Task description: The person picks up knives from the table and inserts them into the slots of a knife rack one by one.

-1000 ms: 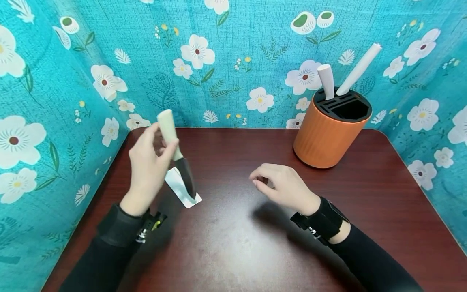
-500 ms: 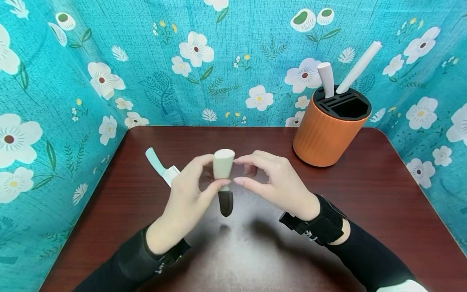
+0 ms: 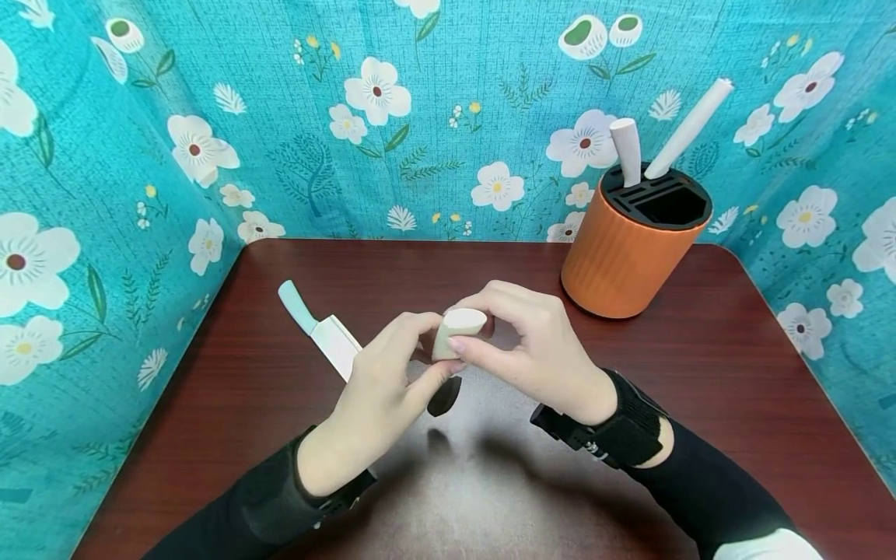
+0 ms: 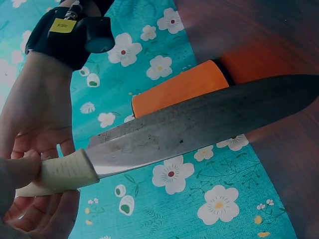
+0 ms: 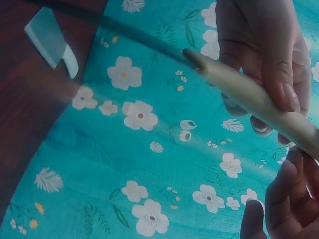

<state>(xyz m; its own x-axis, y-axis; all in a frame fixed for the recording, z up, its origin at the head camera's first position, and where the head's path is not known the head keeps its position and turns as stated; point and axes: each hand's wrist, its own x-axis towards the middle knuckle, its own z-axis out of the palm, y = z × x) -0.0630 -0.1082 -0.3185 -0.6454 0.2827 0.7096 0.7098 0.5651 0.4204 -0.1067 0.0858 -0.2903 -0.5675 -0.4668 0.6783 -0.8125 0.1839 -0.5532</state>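
Note:
A knife with a cream handle (image 3: 456,330) and a dark blade (image 3: 444,397) hangs point-down above the middle of the table. My left hand (image 3: 437,348) pinches the handle from the left. My right hand (image 3: 470,327) pinches its upper end from the right. In the left wrist view the long dark blade (image 4: 199,124) runs out from the cream handle (image 4: 65,172). The right wrist view shows fingers (image 5: 264,55) curled round the handle (image 5: 249,97).
A white-bladed cleaver (image 3: 329,336) with a teal handle lies on the dark wooden table (image 3: 700,373) left of my hands. An orange knife block (image 3: 630,249) with two white handles stands at the back right. Floral teal cloth walls three sides.
My left hand carried the knife from beside the cleaver to the table's middle. My right hand rose to meet it and now pinches the handle's end.

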